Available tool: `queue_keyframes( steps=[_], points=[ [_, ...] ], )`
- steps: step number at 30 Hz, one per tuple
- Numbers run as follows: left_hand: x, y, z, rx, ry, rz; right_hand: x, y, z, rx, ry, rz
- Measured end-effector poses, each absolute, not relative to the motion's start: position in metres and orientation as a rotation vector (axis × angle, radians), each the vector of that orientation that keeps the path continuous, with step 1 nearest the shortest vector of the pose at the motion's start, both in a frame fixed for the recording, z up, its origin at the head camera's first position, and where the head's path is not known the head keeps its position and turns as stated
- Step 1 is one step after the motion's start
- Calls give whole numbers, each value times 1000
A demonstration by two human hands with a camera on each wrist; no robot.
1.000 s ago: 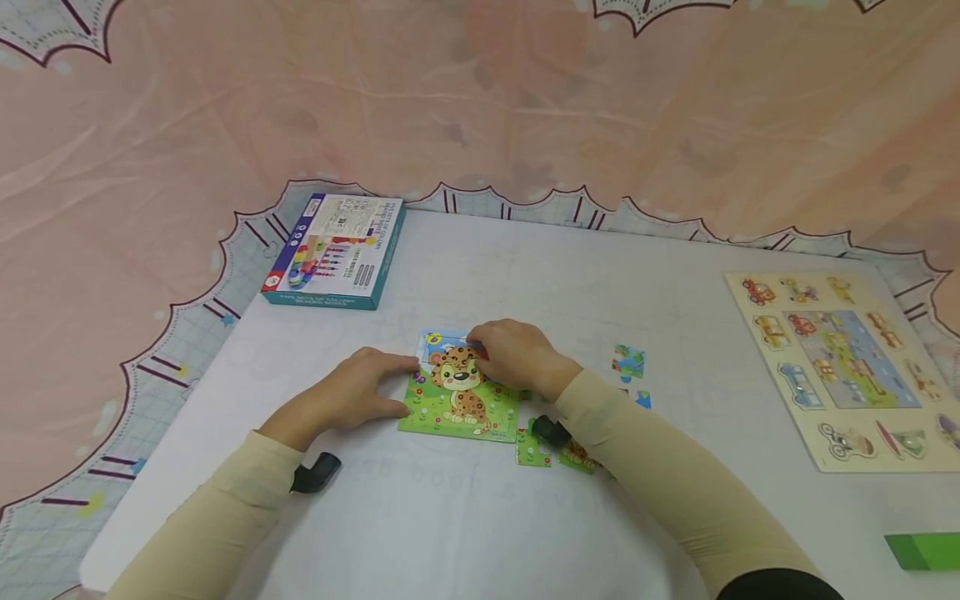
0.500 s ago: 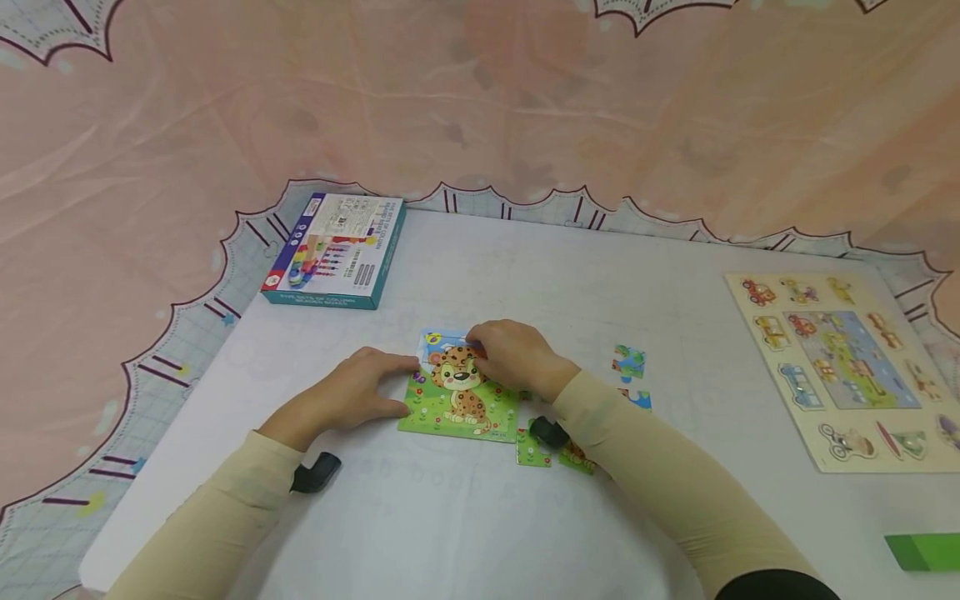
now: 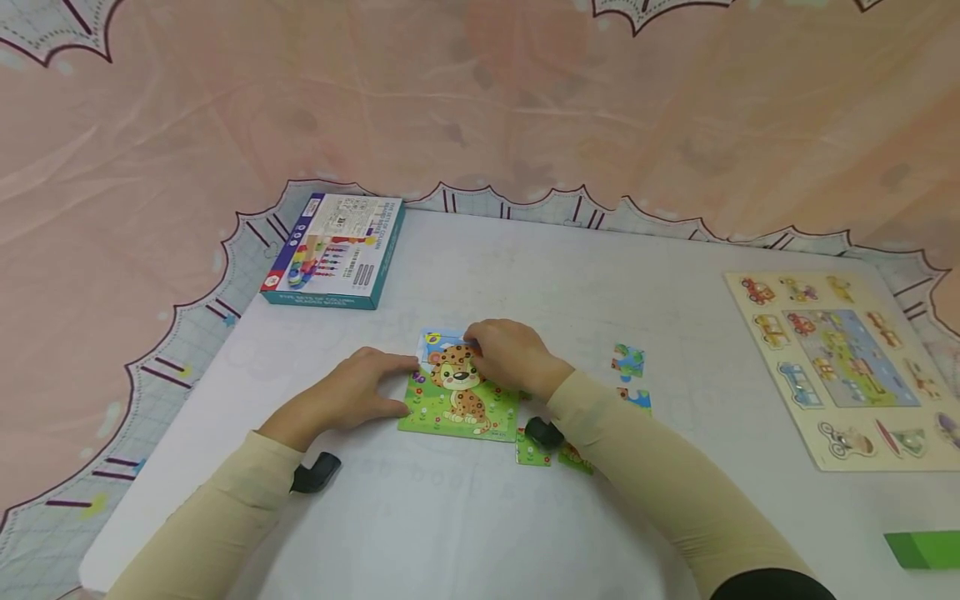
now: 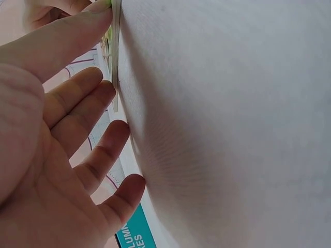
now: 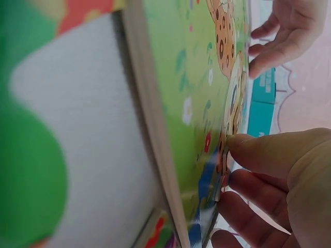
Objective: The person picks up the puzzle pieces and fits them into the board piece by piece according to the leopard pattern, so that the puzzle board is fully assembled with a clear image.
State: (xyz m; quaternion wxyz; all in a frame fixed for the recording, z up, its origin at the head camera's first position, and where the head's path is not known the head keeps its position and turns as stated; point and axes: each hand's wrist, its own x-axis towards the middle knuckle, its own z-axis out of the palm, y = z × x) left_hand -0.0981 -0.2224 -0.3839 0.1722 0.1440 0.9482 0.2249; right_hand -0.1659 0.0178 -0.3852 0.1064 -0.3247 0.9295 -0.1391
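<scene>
A small leopard jigsaw puzzle board (image 3: 457, 417), mostly green with a blue strip along its far side, lies on the white table. My left hand (image 3: 348, 387) steadies its left edge, thumb and fingertips spread along it; the left wrist view shows the fingers (image 4: 106, 150) fairly straight. At the board's far right corner, my right hand (image 3: 517, 358) pinches a puzzle piece by the leopard's ear. In the right wrist view the thumb (image 5: 264, 150) is over the piece with fingertips at its outer edge; most of the piece is hidden.
Loose jigsaw pieces lie right of the board: a green one (image 3: 532, 452), a spotted one (image 3: 575, 459) partly under the right sleeve, and a blue-green one (image 3: 628, 361) farther off. A teal-sided box (image 3: 333, 250) is at back left. A picture board (image 3: 813, 429) and green block (image 3: 926, 551) lie right.
The right hand and forearm have shifted very slightly left at the board's far right corner. The left hand and the board stay in place.
</scene>
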Motion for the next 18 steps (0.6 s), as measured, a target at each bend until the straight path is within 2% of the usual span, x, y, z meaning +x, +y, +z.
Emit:
queue_keyframes(
  steps=[18],
  points=[
    [-96,-223,-385,392,2692,648,-162,19,-385,-956,2739,-431]
  ],
)
